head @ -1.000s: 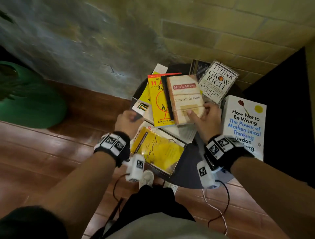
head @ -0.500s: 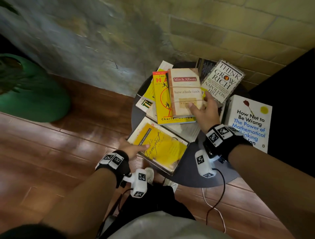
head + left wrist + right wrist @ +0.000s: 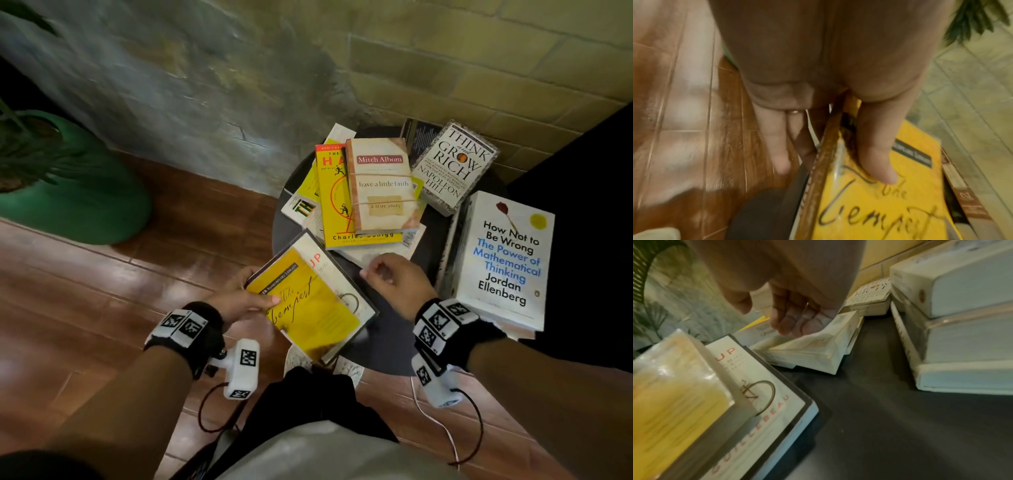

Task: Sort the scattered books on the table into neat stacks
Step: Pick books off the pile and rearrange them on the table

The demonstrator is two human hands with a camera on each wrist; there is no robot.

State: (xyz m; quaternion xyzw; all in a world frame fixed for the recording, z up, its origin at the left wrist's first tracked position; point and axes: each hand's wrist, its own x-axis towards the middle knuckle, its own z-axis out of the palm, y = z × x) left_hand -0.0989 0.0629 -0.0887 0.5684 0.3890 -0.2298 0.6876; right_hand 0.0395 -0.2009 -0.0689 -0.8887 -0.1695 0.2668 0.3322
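Thumb on the cover and fingers underneath, my left hand (image 3: 239, 301) pinches the yellow Tempest book (image 3: 308, 301) at the near table (image 3: 394, 346) edge, atop a white book (image 3: 764, 386). My right hand (image 3: 394, 281) hovers loosely curled, holding nothing. I judge this a pickup; next it needs squaring onto the middle stack (image 3: 380, 185).

The head camera looks steeply down from above the round table (image 3: 394, 349), taking in both forearms, the floor and the wall behind. The left wrist camera looks along the fingers, close over the yellow book (image 3: 885, 194) at the table's near edge. The right wrist camera sits low, facing the far edge; it shares that yellow book (image 3: 672, 386) with the other two.
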